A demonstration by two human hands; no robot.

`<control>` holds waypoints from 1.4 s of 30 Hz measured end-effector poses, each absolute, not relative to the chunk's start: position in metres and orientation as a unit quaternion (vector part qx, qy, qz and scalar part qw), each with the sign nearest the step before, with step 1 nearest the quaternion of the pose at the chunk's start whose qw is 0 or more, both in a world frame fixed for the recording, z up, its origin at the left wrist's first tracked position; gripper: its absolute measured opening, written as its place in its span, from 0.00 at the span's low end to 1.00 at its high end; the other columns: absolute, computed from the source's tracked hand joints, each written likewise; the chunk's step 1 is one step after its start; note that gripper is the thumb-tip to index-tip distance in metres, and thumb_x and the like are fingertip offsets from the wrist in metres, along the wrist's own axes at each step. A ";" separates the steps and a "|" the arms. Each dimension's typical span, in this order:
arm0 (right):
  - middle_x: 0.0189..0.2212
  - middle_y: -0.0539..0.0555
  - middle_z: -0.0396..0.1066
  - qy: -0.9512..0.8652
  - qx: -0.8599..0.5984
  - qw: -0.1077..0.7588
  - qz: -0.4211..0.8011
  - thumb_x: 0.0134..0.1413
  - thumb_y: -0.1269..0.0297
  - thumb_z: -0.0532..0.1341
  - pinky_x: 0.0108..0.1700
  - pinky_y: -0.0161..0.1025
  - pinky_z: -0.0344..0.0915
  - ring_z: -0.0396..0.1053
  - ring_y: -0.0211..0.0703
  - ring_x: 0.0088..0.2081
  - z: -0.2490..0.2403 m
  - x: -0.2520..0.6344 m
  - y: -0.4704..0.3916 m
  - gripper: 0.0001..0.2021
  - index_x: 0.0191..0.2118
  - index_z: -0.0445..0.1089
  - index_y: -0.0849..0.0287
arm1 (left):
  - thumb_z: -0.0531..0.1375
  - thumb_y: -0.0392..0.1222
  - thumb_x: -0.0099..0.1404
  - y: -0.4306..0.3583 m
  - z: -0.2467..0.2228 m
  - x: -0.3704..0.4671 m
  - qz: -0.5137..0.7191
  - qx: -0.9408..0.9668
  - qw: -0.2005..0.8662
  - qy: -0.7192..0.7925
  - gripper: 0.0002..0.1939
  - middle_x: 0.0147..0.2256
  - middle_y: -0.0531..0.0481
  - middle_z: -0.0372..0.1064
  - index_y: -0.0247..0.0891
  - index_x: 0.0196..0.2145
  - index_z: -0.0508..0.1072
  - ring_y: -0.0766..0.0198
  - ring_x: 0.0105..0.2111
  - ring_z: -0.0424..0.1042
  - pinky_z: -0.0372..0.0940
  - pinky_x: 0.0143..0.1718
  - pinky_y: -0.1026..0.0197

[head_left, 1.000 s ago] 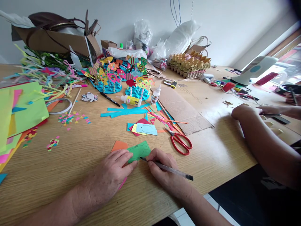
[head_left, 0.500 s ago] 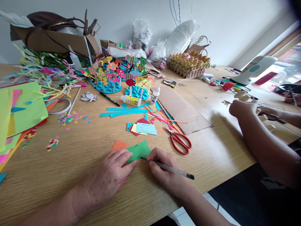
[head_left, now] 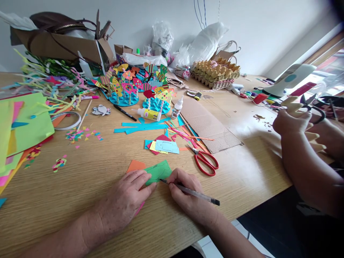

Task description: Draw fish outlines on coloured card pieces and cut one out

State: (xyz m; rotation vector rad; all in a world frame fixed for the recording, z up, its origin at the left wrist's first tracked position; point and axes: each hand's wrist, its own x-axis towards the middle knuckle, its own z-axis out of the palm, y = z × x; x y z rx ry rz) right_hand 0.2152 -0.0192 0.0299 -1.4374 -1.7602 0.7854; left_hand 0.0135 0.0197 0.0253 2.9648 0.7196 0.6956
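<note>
A: We're drawing, right hand [head_left: 188, 188] fingers closed on the pen [head_left: 197, 194]!
B: And our green paper [head_left: 158, 172]?
A: Partly under our left hand [head_left: 129, 195], fingers extended; next stroke needs steady pinning, we judge.

Tabletop [head_left: 70, 190]: wood-grained, light brown, spreading out around both sets of fingers.
Paper pieces [head_left: 161, 170]: green and orange, partly under the left fingers [head_left: 142, 179].
Scissors [head_left: 206, 163]: red-handled, lying ahead and right of the right fingers [head_left: 176, 177], quite near.
Cut cards [head_left: 168, 147]: a little heap just ahead of the fingers.
Blue strips [head_left: 142, 126]: crisscrossed, farther ahead.
Cardboard sheet [head_left: 208, 123]: flat, ahead and to the right of the fingers.
Paper bits [head_left: 71, 134]: scattered over there, well left of the left fingers.
Egg trays [head_left: 216, 73]: stacked far beyond the fingers.
</note>
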 end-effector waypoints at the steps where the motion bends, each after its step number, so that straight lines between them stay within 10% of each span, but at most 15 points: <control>1: 0.18 0.44 0.56 -0.682 -0.560 0.359 0.304 0.43 0.76 0.51 0.25 0.33 0.52 0.55 0.35 0.21 0.030 0.215 -0.019 0.07 0.25 0.58 0.56 | 0.44 0.31 0.71 0.020 0.025 0.014 0.222 0.948 0.005 0.230 0.19 0.39 0.44 0.70 0.36 0.41 0.74 0.58 0.39 0.69 0.70 0.41 0.55; 20: 0.22 0.47 0.62 -0.570 -0.604 0.484 0.274 0.55 0.68 0.53 0.25 0.34 0.56 0.59 0.37 0.24 0.025 0.219 -0.021 0.03 0.32 0.64 0.57 | 0.46 0.26 0.67 0.024 0.025 0.007 0.278 0.930 0.040 0.236 0.18 0.42 0.42 0.69 0.34 0.45 0.72 0.58 0.43 0.69 0.68 0.44 0.57; 42: 0.37 0.58 0.74 -0.782 -0.501 0.303 0.216 0.58 0.69 0.58 0.41 0.42 0.66 0.71 0.47 0.39 0.051 0.234 -0.006 0.07 0.42 0.69 0.59 | 0.63 0.30 0.57 0.037 0.041 0.011 0.106 0.922 0.128 0.350 0.14 0.42 0.47 0.67 0.37 0.41 0.70 0.54 0.43 0.66 0.65 0.45 0.52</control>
